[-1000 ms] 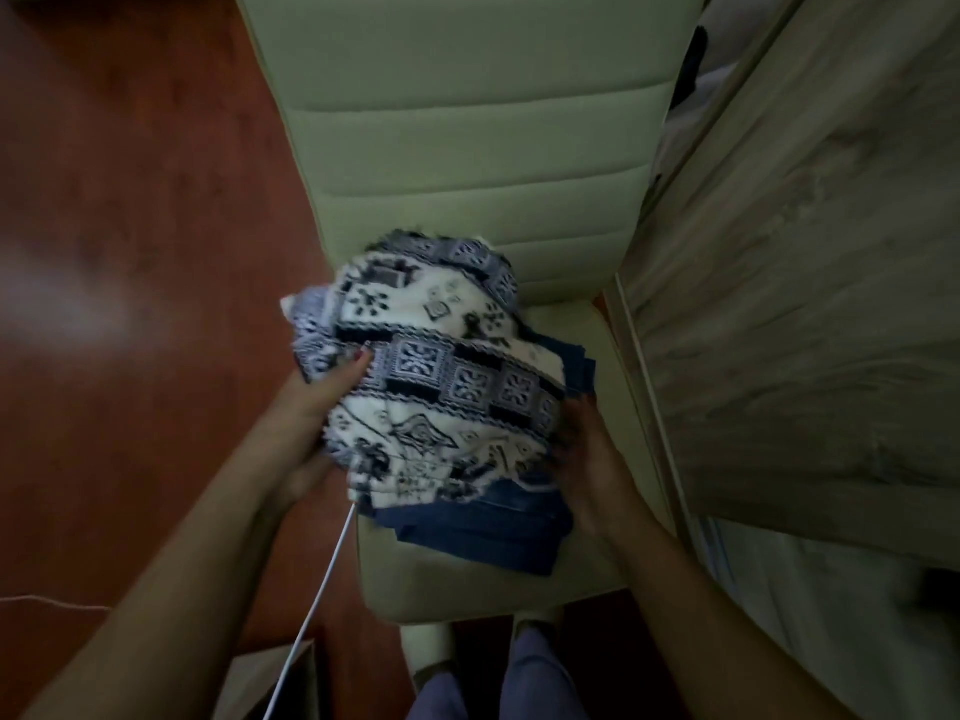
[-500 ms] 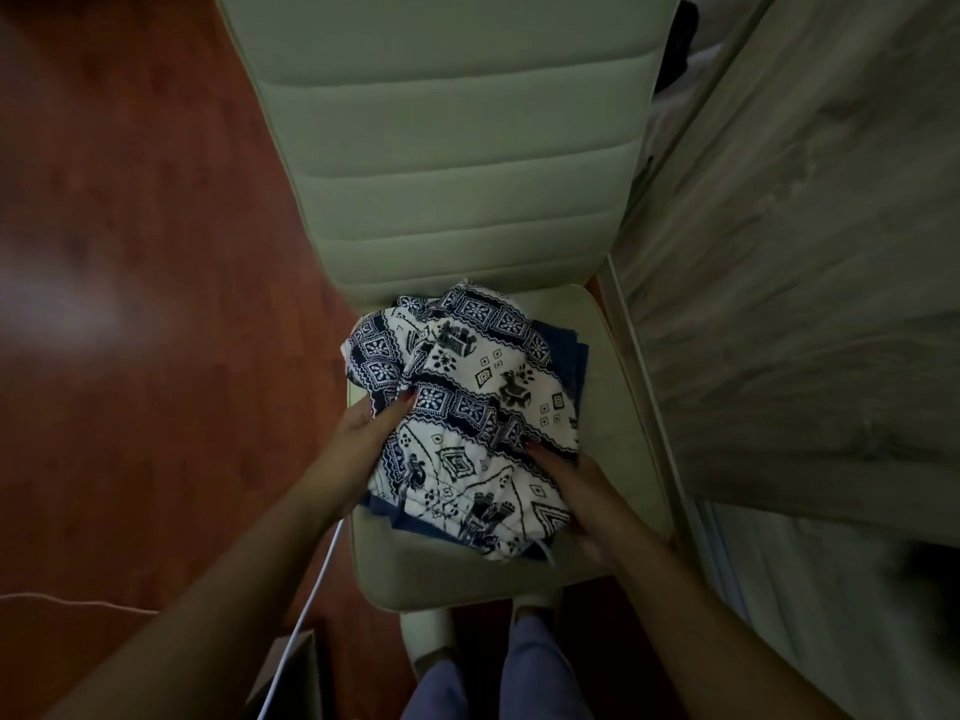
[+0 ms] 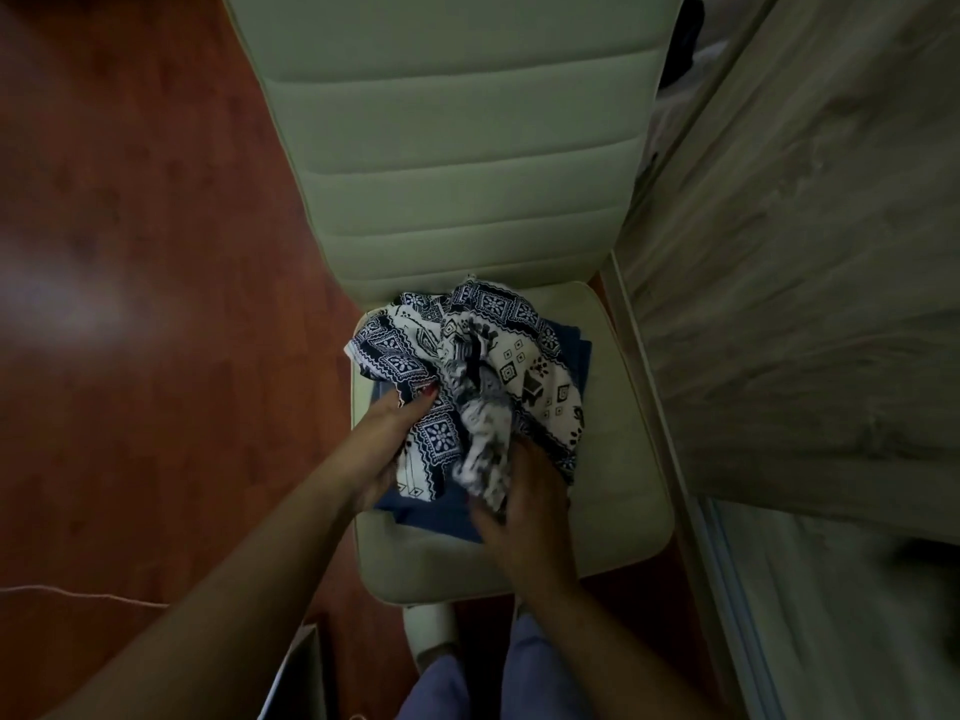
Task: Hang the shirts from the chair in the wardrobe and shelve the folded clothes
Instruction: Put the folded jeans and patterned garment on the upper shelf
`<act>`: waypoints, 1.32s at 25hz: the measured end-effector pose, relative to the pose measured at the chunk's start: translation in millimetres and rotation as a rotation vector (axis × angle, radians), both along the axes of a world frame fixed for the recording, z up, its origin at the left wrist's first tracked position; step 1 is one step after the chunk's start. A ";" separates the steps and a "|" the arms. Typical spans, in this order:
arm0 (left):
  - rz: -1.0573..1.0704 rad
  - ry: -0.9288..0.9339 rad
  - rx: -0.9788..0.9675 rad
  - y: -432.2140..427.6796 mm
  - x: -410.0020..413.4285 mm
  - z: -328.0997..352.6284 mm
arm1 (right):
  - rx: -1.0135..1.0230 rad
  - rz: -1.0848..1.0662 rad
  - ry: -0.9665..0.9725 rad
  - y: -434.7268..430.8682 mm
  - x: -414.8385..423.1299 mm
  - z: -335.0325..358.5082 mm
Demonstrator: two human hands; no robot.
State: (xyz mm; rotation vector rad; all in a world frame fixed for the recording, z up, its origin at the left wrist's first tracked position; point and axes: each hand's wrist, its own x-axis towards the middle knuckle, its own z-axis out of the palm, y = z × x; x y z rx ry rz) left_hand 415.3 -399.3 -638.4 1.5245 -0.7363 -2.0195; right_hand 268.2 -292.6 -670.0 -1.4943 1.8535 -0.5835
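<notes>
A crumpled blue-and-white patterned garment [image 3: 519, 356] lies on top of folded dark blue clothes [image 3: 447, 517] on the seat of a pale green padded chair [image 3: 618, 480]. My left hand [image 3: 387, 444] grips the patterned cloth at its left side, the thumb on top of the fabric. At the cloth's near edge my right hand [image 3: 524, 506] pinches a bunched fold. The blue pile shows only at its near edge and its far right corner.
A light wood-grain wardrobe panel [image 3: 810, 283] stands close along the chair's right side, with a pale sliding door track below it. Red-brown wooden floor [image 3: 130, 304] lies to the left. A thin white cable [image 3: 78, 595] crosses the floor at lower left.
The patterned garment has come down from in front of the chair back onto the blue pile on the seat and is more bunched. Both hands have shifted their hold toward its near edge.
</notes>
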 end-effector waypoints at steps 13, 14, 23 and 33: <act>0.050 -0.101 0.022 -7.2 87.5 20.2 | 0.150 -0.821 -0.690 -56.2 -176.7 128.7; -0.006 -0.116 0.028 -7.0 89.2 18.3 | 0.156 -0.796 -0.660 -57.1 -180.4 135.0; -0.199 -0.159 0.030 -1.3 63.8 13.0 | 0.184 -0.360 -0.360 -93.2 -87.5 121.3; -0.255 -0.375 -0.021 -0.6 57.6 -3.4 | 0.153 -0.393 -0.168 -51.1 -33.6 25.2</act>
